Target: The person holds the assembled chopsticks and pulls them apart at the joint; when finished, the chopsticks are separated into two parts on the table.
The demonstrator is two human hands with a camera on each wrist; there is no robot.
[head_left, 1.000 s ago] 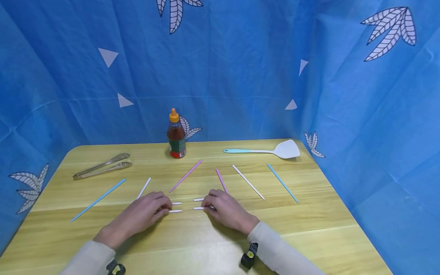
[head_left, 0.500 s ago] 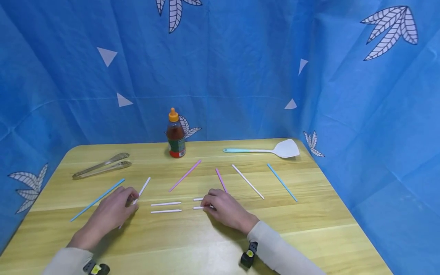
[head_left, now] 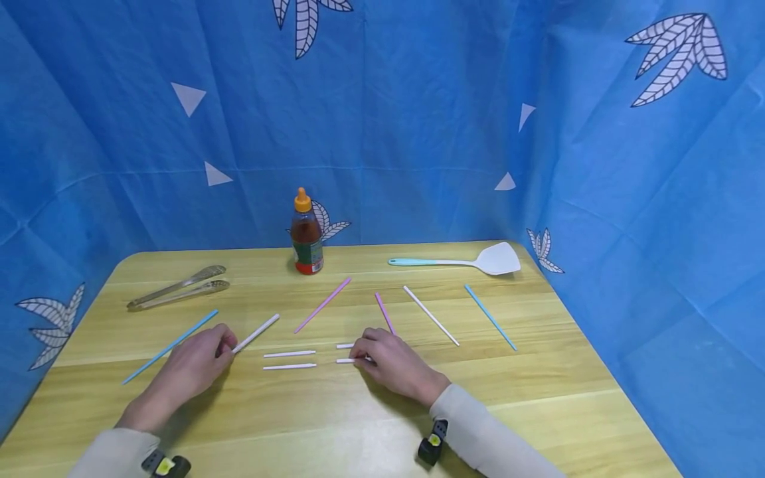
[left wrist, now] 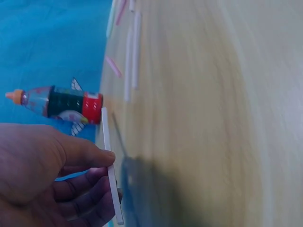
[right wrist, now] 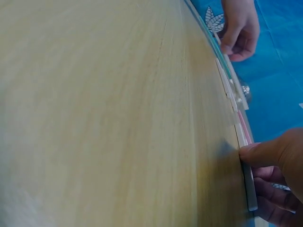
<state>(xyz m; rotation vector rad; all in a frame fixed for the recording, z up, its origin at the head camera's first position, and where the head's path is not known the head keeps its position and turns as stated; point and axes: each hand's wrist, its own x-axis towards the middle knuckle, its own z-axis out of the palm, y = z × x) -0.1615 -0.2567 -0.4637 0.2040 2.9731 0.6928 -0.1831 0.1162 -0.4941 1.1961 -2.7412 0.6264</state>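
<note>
On the left, my left hand (head_left: 194, 365) pinches a white stick (head_left: 257, 333) between thumb and fingers. In the left wrist view that stick (left wrist: 109, 137) is off the tabletop, with its shadow beside it. Two more white sticks (head_left: 289, 366) lie side by side just right of this hand. My right hand (head_left: 391, 365) stays low over another pair of white sticks, their left ends (head_left: 344, 361) poking out past the fingers. Seen from the right wrist, thumb and fingers pinch one white stick (right wrist: 248, 184); the hand hides much of the pair from the head view.
Blue sticks (head_left: 170, 347) (head_left: 491, 317), pink sticks (head_left: 323, 305) (head_left: 385, 313) and a white stick (head_left: 431, 316) lie farther back. Behind them are metal tongs (head_left: 179, 289), a sauce bottle (head_left: 307, 239) and a spatula (head_left: 457, 261). A blue curtain (head_left: 418, 133) borders the table (head_left: 358, 431).
My left hand has left the white pair in the middle, moved left and taken up another white stick, whose far end has swung right. The right hand has stayed in place.
</note>
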